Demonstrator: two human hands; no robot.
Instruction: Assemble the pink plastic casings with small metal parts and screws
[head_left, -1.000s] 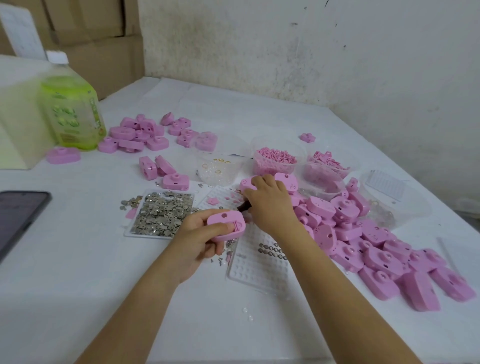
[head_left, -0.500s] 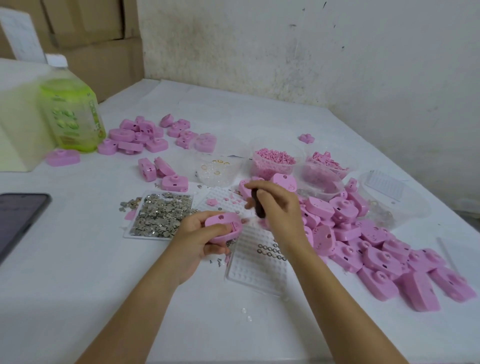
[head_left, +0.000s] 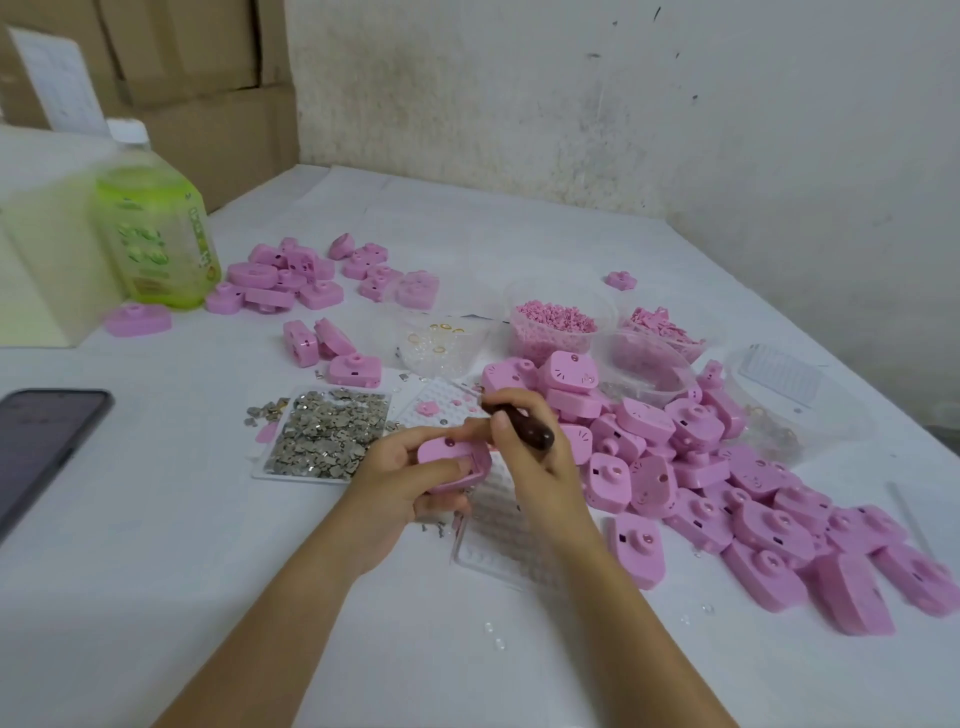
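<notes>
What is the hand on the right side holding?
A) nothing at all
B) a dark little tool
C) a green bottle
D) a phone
B: the right hand grips a dark tool, its fingers curled round it, just above the pink casing that the left hand holds.

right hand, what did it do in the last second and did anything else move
The right hand pulled back from the grid tray toward the left hand, keeping its grip on the dark-handled tool, and now touches the pink casing. The left hand kept hold of that casing, turning it slightly. The casing pile, metal parts and phone stayed put.
</notes>
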